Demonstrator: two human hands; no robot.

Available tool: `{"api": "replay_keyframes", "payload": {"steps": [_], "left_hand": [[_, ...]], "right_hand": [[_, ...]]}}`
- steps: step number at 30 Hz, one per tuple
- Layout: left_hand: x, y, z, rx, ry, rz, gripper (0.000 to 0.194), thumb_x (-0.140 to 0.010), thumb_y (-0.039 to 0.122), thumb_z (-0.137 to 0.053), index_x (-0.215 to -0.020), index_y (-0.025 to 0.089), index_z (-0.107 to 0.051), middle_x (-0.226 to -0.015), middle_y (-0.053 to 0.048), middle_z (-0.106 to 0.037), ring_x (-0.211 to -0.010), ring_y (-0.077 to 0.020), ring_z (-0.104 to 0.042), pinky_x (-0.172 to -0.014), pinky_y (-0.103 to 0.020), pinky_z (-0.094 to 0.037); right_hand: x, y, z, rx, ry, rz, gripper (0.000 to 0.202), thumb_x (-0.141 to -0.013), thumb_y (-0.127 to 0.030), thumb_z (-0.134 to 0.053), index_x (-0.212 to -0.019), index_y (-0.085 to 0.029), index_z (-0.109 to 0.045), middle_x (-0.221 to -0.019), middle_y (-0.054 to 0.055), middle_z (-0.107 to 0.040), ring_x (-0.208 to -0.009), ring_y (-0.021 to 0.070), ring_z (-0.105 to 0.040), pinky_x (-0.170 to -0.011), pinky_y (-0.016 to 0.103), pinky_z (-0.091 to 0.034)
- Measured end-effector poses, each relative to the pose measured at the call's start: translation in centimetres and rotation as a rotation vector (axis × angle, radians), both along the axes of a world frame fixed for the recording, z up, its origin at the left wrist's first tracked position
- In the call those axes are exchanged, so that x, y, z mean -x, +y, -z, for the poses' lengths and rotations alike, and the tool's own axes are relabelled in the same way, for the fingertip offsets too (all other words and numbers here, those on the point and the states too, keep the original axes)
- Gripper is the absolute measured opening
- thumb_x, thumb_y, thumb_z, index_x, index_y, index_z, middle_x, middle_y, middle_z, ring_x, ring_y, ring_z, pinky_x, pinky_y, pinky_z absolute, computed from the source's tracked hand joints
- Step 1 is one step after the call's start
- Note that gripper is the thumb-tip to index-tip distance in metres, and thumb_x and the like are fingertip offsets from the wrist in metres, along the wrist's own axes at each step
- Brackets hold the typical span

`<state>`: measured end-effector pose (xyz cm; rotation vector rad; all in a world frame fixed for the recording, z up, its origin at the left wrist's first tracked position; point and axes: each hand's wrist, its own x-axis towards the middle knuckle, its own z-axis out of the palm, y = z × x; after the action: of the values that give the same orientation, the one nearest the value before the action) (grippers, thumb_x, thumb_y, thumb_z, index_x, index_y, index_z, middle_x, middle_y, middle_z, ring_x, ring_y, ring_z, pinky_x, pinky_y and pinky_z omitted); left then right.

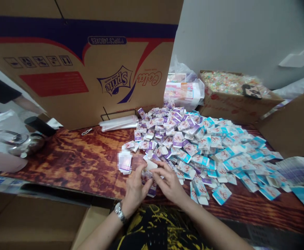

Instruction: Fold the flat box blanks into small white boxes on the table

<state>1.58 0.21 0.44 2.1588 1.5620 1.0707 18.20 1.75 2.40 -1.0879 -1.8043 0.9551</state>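
Near the table's front edge, my left hand point(136, 185) and my right hand point(169, 180) both have their fingers closed on one small white and purple box point(151, 166), its pale flap facing up between them. A watch is on my left wrist. Just left of my hands lies a small stack of white and purple cards point(126, 161). Beyond and to the right spreads a large heap of small boxes, purple ones point(178, 138) in the middle and blue ones point(222, 194) on the right.
A tall cardboard carton point(79, 80) stands at the back left. Behind the heap are plastic-wrapped packs point(183, 92) and a carton of wrapped sweets point(230, 104). A metal kettle point(28, 144) stands at the left; another person's arm point(26, 103) shows beyond it.
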Motion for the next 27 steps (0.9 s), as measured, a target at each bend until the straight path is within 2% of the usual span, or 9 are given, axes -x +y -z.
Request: {"api": "replay_keyframes", "payload": {"steps": [4, 7, 10, 13, 15, 17, 20, 24, 27], "left_hand": [[0.1, -0.1, 0.1, -0.047, 0.08, 0.096, 0.036, -0.086, 0.028, -0.054, -0.118, 0.017, -0.042, -0.097, -0.008, -0.063, -0.085, -0.0185, -0.064, -0.074, -0.029, -0.053], [0.0, -0.2, -0.2, -0.047, 0.114, 0.121, 0.036, -0.087, 0.027, -0.052, -0.12, 0.017, -0.041, -0.098, -0.009, -0.063, -0.086, -0.0188, -0.064, -0.073, -0.03, -0.053], [-0.2, -0.3, -0.3, -0.013, 0.123, 0.085, 0.046, -0.087, 0.027, -0.05, -0.128, 0.016, -0.034, -0.104, -0.012, -0.062, -0.087, -0.0197, -0.064, -0.074, -0.031, -0.054], [-0.4, -0.3, -0.3, -0.03, 0.161, 0.056, 0.057, -0.087, 0.025, -0.048, -0.137, 0.013, -0.023, -0.116, -0.017, -0.058, -0.099, -0.0229, -0.063, -0.08, -0.035, -0.053], [-0.5, -0.2, -0.1, -0.036, 0.182, 0.058, 0.061, -0.086, 0.021, -0.046, -0.139, 0.011, -0.018, -0.124, -0.02, -0.054, -0.109, -0.0244, -0.058, -0.087, -0.037, -0.051], [-0.6, 0.0, 0.2, -0.019, 0.172, 0.059, 0.063, -0.086, 0.017, -0.044, -0.141, 0.01, -0.014, -0.127, -0.021, -0.051, -0.114, -0.0244, -0.055, -0.091, -0.037, -0.049], [-0.8, 0.1, 0.2, 0.027, 0.131, 0.055, 0.065, -0.086, 0.015, -0.041, -0.142, 0.01, -0.009, -0.128, -0.022, -0.051, -0.116, -0.0244, -0.054, -0.091, -0.038, -0.049], [-0.8, 0.3, -1.2, 0.093, 0.089, 0.078, 0.066, -0.087, 0.022, -0.044, -0.143, 0.013, -0.009, -0.133, -0.021, -0.046, -0.119, -0.0252, -0.05, -0.094, -0.04, -0.047], [-0.3, 0.5, -2.6, 0.065, 0.033, 0.053, 0.076, -0.084, 0.034, -0.054, -0.142, 0.011, -0.01, -0.14, -0.022, -0.036, -0.127, -0.0279, -0.041, -0.1, -0.043, -0.041]], "right_hand": [[0.1, 0.7, -0.8, 0.329, 0.246, 0.027, 0.026, -0.092, -0.037, -0.044, -0.106, -0.023, -0.061, -0.101, 0.005, -0.061, -0.094, 0.0176, -0.057, -0.083, 0.032, -0.045], [0.4, 1.4, -1.4, 0.493, 0.36, 0.034, 0.025, -0.088, -0.04, -0.051, -0.098, -0.02, -0.062, -0.087, 0.003, -0.064, -0.077, 0.015, -0.059, -0.069, 0.026, -0.047], [0.5, 1.6, -1.9, 0.455, 0.25, 0.025, 0.022, -0.082, -0.037, -0.059, -0.092, -0.018, -0.066, -0.082, 0.002, -0.065, -0.075, 0.0151, -0.059, -0.069, 0.026, -0.046], [0.6, 1.2, -2.2, 0.236, 0.051, 0.101, 0.017, -0.083, -0.03, -0.057, -0.09, -0.019, -0.069, -0.084, 0.003, -0.066, -0.079, 0.0165, -0.06, -0.075, 0.029, -0.046], [0.7, 0.6, -2.3, 0.105, 0.006, 0.089, 0.019, -0.087, -0.026, -0.052, -0.094, -0.021, -0.069, -0.091, 0.005, -0.065, -0.086, 0.017, -0.061, -0.08, 0.03, -0.046], [0.8, 0.0, -2.1, 0.056, 0.023, 0.027, 0.023, -0.089, -0.024, -0.048, -0.103, -0.022, -0.066, -0.105, 0.007, -0.063, -0.097, 0.0177, -0.059, -0.087, 0.032, -0.045], [1.0, -0.6, -1.5, 0.078, 0.04, -0.029, 0.028, -0.091, -0.025, -0.045, -0.114, -0.022, -0.061, -0.118, 0.008, -0.058, -0.11, 0.0192, -0.054, -0.095, 0.035, -0.042], [0.6, 0.8, -1.0, 0.237, 0.088, -0.062, 0.026, -0.088, -0.031, -0.051, -0.109, -0.022, -0.062, -0.096, 0.005, -0.067, -0.092, 0.0195, -0.062, -0.085, 0.036, -0.048], [-0.1, 3.3, -1.6, 0.38, 0.414, 0.147, 0.042, -0.085, -0.04, -0.054, -0.124, -0.025, -0.049, -0.089, 0.003, -0.065, -0.08, 0.0176, -0.064, -0.075, 0.033, -0.052]]}}
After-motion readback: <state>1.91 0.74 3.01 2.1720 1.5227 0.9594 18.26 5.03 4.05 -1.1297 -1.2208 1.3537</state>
